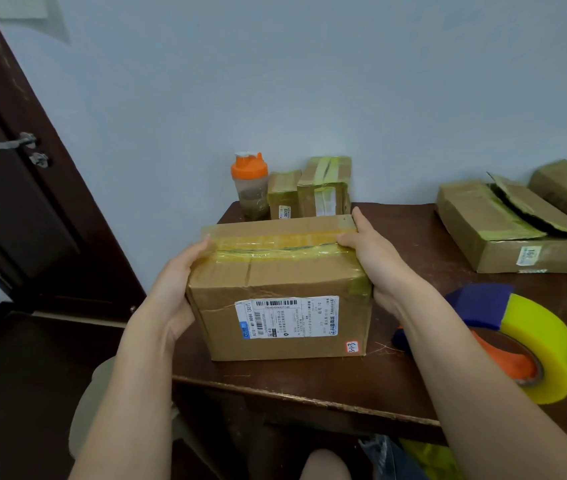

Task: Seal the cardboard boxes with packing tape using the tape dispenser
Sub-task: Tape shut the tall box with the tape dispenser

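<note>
On the desk: we see a cardboard box (280,289) standing on the dark desk (413,375), near its front-left edge, yellowish tape along its top seam.
Left hand (176,285): we hold the box's left side, fingers curled round the top edge.
Right hand (375,261): grips the right side (thumb lying on the taped seam).
Tape dispenser (521,344): lies on the desk just right of the box, untouched, yellow roll facing us.
Behind: an orange-lidded bottle (250,185) and small taped boxes (309,188) by the wall.
Far right: more boxes (517,226).
</note>
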### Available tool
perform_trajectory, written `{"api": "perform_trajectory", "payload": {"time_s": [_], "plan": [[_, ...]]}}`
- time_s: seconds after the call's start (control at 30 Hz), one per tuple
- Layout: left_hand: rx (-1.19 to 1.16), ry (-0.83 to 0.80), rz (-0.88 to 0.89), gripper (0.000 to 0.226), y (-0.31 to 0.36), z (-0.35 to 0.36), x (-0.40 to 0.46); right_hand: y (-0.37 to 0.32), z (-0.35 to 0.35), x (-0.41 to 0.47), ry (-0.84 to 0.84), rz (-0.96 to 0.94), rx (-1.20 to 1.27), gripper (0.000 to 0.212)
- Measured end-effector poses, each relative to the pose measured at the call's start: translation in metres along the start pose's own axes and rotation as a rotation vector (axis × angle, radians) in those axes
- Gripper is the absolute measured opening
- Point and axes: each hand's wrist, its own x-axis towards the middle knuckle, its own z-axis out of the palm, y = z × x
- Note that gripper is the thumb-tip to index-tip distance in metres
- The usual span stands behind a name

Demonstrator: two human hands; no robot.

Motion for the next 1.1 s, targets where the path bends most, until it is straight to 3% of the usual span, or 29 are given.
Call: {"api": "perform_trajectory", "payload": {"time_s": [0.2, 0.27, 0.37, 0.43, 0.5, 0.57, 0.63, 0.7, 0.8, 0.87, 0.93, 1.0, 1.1], "plan": [[0.241, 0.035, -0.123, 0.028, 0.016, -0.002, -0.004, 0.001, 0.0, -0.007, -0.005, 0.007, 0.131, 0.062], [0.439, 0.2, -0.047, 0.035, 0.022, 0.001, 0.001, 0.001, 0.005, -0.013, 0.048, -0.017, -0.016, 0.062], [0.884, 0.509, 0.212, 0.05, 0.018, 0.016, 0.0, 0.006, 0.01, -0.025, 0.13, -0.082, -0.296, 0.063], [1.029, 0.636, 0.301, 0.063, 0.005, 0.033, -0.012, 0.009, 0.009, -0.037, 0.178, -0.155, -0.418, 0.057], [1.037, 0.58, 0.341, 0.078, -0.01, 0.053, -0.026, 0.009, 0.003, -0.045, 0.271, -0.225, -0.529, 0.049], [0.892, 0.336, 0.291, 0.087, -0.024, 0.07, -0.036, 0.01, -0.003, -0.049, 0.37, -0.262, -0.613, 0.043], [0.676, 0.125, 0.183, 0.081, -0.028, 0.08, -0.038, 0.009, -0.008, -0.049, 0.44, -0.276, -0.699, 0.038], [0.646, 0.108, 0.199, 0.07, -0.027, 0.082, -0.034, 0.006, -0.014, -0.049, 0.482, -0.294, -0.814, 0.034], [0.913, 0.202, 0.429, 0.052, -0.023, 0.08, -0.019, -0.002, -0.02, -0.047, 0.494, -0.337, -0.981, 0.026], [1.067, 0.119, 0.55, 0.043, -0.017, 0.083, -0.012, -0.01, -0.015, -0.044, 0.4, -0.465, -1.004, 0.025], [1.19, 0.002, 0.548, 0.044, -0.01, 0.085, -0.005, -0.019, -0.005, -0.041, 0.113, -0.54, -0.992, 0.023], [1.343, -0.033, 0.502, 0.047, -0.002, 0.083, 0.005, -0.021, 0.004, -0.041, -0.195, -0.501, -1.173, 0.035], [1.526, -0.076, 0.435, 0.048, 0.009, 0.079, 0.024, -0.022, 0.003, -0.039, -0.297, -0.466, -1.312, 0.046]]}}
